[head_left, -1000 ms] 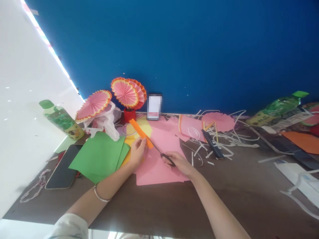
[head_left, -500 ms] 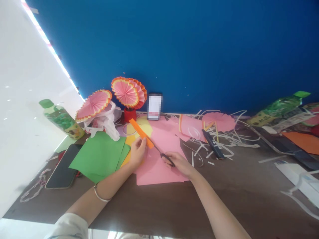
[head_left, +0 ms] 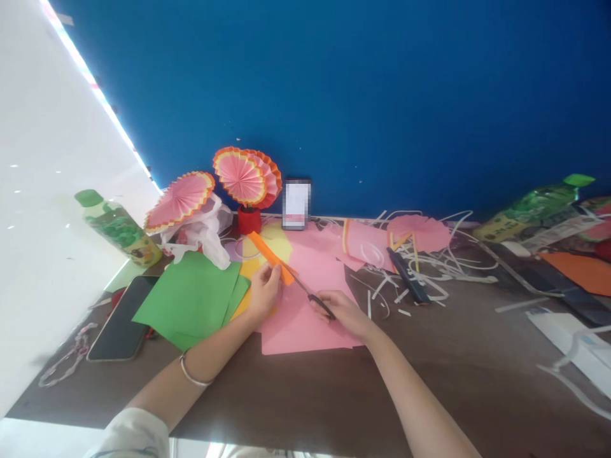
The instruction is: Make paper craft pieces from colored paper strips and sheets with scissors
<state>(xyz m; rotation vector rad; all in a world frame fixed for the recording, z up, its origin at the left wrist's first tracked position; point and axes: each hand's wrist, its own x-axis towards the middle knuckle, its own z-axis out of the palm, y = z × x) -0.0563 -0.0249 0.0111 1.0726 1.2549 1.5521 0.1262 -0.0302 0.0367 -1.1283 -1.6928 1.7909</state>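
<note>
My left hand (head_left: 265,289) pinches a narrow folded piece of orange paper (head_left: 265,249) above the stacked sheets. In my right hand (head_left: 341,312) are black-handled scissors (head_left: 321,305), fingers closed round the handles. Their blades point up and left and meet the orange paper along its right side, just beyond my left fingertips. Pink paper (head_left: 305,334) lies flat beneath both hands. Yellow paper (head_left: 277,242) shows behind the left hand, and green sheets (head_left: 191,299) lie to its left.
Pleated paper flowers (head_left: 238,177) stand in a red pot (head_left: 249,221) at the back, beside a propped phone (head_left: 296,203). Paper strips (head_left: 443,270) and a black utility knife (head_left: 409,277) lie at right. A dark phone (head_left: 125,324) and a bottle (head_left: 119,229) are at left.
Both hands stay almost in place. The orange paper's far end has dipped slightly, and a cut edge now sticks out a little to the right of the blades.
</note>
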